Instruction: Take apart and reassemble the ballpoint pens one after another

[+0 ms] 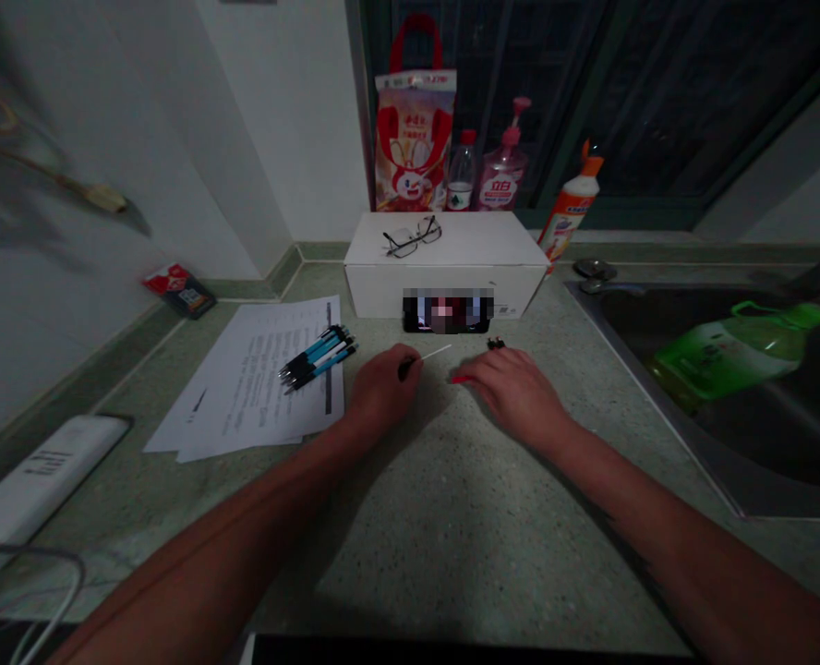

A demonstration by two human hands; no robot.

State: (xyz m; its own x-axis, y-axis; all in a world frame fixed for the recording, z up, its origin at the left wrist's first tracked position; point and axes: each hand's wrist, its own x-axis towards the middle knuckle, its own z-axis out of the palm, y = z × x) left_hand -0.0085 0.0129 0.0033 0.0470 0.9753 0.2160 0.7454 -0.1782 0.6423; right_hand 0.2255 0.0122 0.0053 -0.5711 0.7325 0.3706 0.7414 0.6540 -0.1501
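Left forearm [202,545] and right forearm [666,545] lie across the near part of a speckled green stone countertop [452,554], reaching toward the far side. The left hand [382,392] is curled, its fingers pinching a small dark piece [405,368] from which a thin white rod [436,352] sticks out to the right. The right hand [517,397] is loosely spread with its fingers angled down to the left, and a small red tip [460,379] shows at its fingertips; whether they pinch it, I cannot tell. The 2 hands are near each other but not touching. Just beyond the right hand, a tiny black part [496,344] lies on the counter, apart from the fingers. Farther on, a phone [447,314] with a blurred screen stands against a white cardboard box [382,291], which has eyeglasses [412,236] on top. To the left, a bundle of blue-and-black pens [317,358] rests on a stack of printed papers [264,397]. A white power strip [40,480] lies near the left edge, and a small red packet [178,291] sits by the wall. To the right, a steel sink [649,397] holds a green bottle [735,351]. Along the far window stand a red-and-white bag [414,139], a water bottle [462,171], a pink pump bottle [503,157] and an orange-capped tube [572,208].
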